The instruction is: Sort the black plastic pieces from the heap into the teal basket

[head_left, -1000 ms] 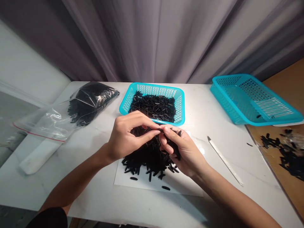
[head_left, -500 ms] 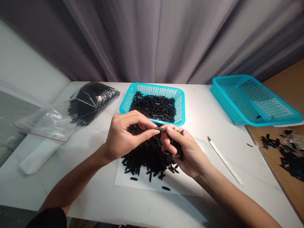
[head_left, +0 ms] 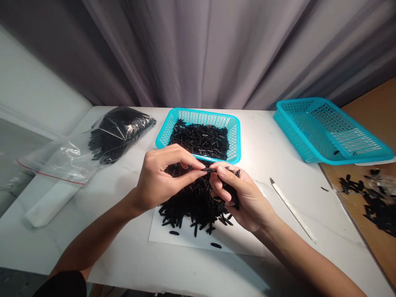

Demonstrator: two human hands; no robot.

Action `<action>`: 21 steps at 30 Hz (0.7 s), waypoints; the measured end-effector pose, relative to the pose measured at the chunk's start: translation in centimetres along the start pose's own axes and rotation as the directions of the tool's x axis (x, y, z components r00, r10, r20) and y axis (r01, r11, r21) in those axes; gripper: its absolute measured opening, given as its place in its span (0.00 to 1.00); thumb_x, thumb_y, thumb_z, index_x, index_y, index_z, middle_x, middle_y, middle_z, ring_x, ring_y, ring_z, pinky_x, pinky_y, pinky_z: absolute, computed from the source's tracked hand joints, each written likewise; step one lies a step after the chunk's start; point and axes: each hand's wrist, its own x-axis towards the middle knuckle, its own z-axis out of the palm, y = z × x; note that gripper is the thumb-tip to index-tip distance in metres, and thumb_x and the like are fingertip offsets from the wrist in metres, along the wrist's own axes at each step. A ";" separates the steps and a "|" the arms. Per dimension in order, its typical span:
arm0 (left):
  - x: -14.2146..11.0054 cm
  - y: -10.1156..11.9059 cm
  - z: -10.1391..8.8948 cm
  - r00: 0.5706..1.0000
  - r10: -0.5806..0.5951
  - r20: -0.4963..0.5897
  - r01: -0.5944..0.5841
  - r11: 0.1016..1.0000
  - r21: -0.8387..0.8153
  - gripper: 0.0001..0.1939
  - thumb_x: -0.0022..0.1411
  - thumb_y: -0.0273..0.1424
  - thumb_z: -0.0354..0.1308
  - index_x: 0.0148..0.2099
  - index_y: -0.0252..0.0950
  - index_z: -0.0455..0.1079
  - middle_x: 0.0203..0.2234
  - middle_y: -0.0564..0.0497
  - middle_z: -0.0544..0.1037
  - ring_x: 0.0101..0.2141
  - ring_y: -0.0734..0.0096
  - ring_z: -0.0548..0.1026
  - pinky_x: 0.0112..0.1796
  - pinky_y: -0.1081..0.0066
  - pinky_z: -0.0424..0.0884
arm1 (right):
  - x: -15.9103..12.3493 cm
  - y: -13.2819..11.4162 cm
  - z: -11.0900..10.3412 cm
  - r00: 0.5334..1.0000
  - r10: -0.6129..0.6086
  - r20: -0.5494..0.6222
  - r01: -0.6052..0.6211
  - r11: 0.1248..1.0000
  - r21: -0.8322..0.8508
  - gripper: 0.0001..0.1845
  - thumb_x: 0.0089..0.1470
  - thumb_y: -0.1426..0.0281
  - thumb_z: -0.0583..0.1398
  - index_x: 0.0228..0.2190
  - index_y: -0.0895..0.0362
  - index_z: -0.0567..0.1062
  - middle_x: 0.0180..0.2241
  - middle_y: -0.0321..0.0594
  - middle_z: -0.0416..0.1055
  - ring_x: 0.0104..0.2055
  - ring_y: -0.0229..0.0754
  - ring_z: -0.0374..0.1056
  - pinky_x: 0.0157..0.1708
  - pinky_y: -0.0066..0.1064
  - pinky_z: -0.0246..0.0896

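One end of a strip (head_left: 210,169) is pinched by the left hand (head_left: 163,173) above the pile (head_left: 192,208), the other by the right hand (head_left: 249,202), where more strips (head_left: 231,191), hard to count, are held. The strip has just been rolled slightly, so its handling is judged unfinished.

Black pile (head_left: 194,208) partly behind left hand (head_left: 163,175)

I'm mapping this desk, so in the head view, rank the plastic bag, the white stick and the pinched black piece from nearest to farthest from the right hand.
1. Black piece: at the right hand, by its thumb.
2. White stick: lying to its right.
3. Plastic bag: over on the left side.
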 end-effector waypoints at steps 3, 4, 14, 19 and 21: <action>0.3 -1.6 0.3 0.994 -0.089 -0.060 0.090 0.996 0.013 0.03 0.59 0.29 0.69 0.34 0.37 0.78 0.28 0.52 0.82 0.30 0.72 0.78 0.34 0.71 0.76 | 0.2 0.1 0.0 1.000 0.001 -0.025 -0.002 1.000 -0.015 0.12 0.55 0.59 0.68 0.33 0.56 0.79 0.16 0.27 0.59 0.17 0.29 0.47 0.18 0.25 0.39; 0.5 -2.6 0.4 0.983 -0.154 -0.103 0.156 0.988 0.016 0.03 0.59 0.30 0.68 0.36 0.37 0.78 0.29 0.52 0.82 0.30 0.72 0.78 0.34 0.71 0.76 | 0.3 0.1 0.0 0.999 0.001 -0.034 -0.001 1.000 -0.018 0.12 0.54 0.59 0.68 0.33 0.56 0.79 0.16 0.27 0.59 0.17 0.29 0.47 0.18 0.25 0.39; 0.9 -1.4 0.5 0.945 -0.166 0.282 0.175 0.985 -0.006 0.11 0.63 0.32 0.65 0.49 0.40 0.77 0.41 0.49 0.80 0.42 0.67 0.76 0.40 0.69 0.72 | 1.0 1.5 -0.1 0.998 0.011 0.061 0.006 0.963 -0.271 0.07 0.50 0.67 0.69 0.27 0.58 0.78 0.20 0.31 0.67 0.19 0.30 0.56 0.19 0.26 0.42; 0.4 0.1 0.4 0.875 -0.214 0.434 0.210 0.976 0.058 0.02 0.62 0.26 0.64 0.36 0.37 0.78 0.31 0.52 0.77 0.32 0.71 0.75 0.34 0.70 0.71 | 0.8 1.9 0.0 0.985 0.076 0.152 -0.015 0.929 -0.371 0.11 0.51 0.68 0.68 0.22 0.58 0.73 0.19 0.31 0.64 0.19 0.31 0.56 0.20 0.27 0.45; 0.5 -0.3 0.0 0.882 -0.203 0.424 0.200 0.978 0.052 0.02 0.61 0.26 0.65 0.35 0.37 0.78 0.30 0.52 0.77 0.32 0.71 0.75 0.34 0.70 0.71 | 0.8 1.7 0.1 0.986 0.086 0.143 -0.029 0.931 -0.363 0.14 0.50 0.64 0.70 0.23 0.58 0.73 0.20 0.31 0.65 0.19 0.31 0.56 0.19 0.27 0.44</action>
